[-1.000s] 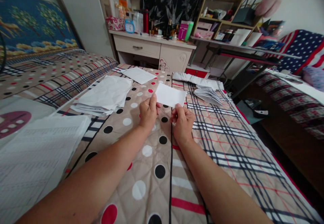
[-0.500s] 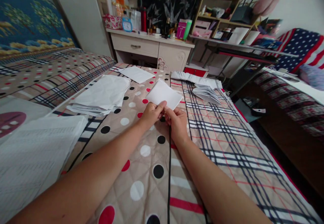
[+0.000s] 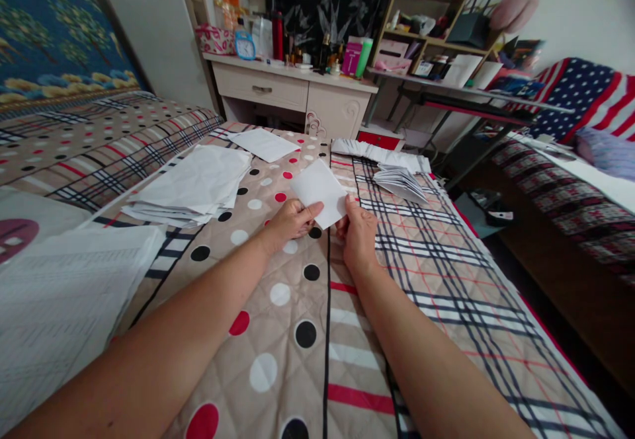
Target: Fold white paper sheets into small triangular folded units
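Observation:
Between my two hands is a small folded white paper (image 3: 319, 188), one corner pointing toward me, held just over the bed. My left hand (image 3: 294, 219) pinches its lower left edge, thumb on top. On the right edge my right hand (image 3: 358, 231) grips it, thumb along the side and fingers curled beneath. To the left lies a stack of creased white sheets (image 3: 191, 181), with a single flat white sheet (image 3: 265, 144) beyond it. Right of the hands sit a fanned bundle of folded papers (image 3: 401, 184) and a long row of folded papers (image 3: 372, 152).
A patterned quilt (image 3: 278, 333) covers the bed under everything. At the near left lies a pile of printed sheets (image 3: 64, 300) beside a plastic wrapper (image 3: 30, 207). A white dresser (image 3: 262, 85) stands past the bed's far end, and a desk with shelves (image 3: 426, 82) is at the right.
My hands have moved apart from the paper's near corner to its left and right edges. The paper has turned slightly, and the view has shifted a little.

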The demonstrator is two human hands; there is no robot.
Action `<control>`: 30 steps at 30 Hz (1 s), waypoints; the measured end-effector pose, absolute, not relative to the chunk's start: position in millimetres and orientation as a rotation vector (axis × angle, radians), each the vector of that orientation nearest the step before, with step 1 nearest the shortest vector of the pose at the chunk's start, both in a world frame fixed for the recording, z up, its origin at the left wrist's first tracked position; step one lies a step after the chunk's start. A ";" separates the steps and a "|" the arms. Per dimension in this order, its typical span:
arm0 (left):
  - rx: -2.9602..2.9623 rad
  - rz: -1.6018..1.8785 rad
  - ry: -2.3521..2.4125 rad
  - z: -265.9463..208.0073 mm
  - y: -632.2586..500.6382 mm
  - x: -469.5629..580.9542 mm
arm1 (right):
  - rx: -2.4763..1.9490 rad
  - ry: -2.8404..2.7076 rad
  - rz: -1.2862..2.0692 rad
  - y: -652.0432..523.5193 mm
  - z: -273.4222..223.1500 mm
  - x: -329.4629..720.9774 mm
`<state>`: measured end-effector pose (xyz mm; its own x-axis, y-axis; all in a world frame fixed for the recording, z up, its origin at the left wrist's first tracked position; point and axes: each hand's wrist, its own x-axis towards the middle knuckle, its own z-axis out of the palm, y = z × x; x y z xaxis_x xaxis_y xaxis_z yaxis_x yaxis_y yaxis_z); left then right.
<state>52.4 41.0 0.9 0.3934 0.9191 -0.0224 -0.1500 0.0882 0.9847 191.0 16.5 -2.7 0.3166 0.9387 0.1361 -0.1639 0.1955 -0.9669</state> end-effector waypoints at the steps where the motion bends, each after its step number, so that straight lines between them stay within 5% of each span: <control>1: 1.212 0.992 0.836 0.6 40.7 53.9 | -1.091 -0.897 0.930 16.8 -3.3 191.0; 16: 1.313 0.981 1.027 -1.7 32.7 64.7 | -1.086 -1.026 0.848 13.9 -9.8 187.2; 30: 1.166 1.540 1.080 -8.0 57.4 43.7 | -0.879 -1.085 1.251 10.6 -3.4 188.7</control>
<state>43.7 57.4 -8.0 -0.1545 0.9684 0.1956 -0.1460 -0.2182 0.9649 188.7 10.6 -3.4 -0.0134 0.9893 0.1455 -0.2842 0.1358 -0.9491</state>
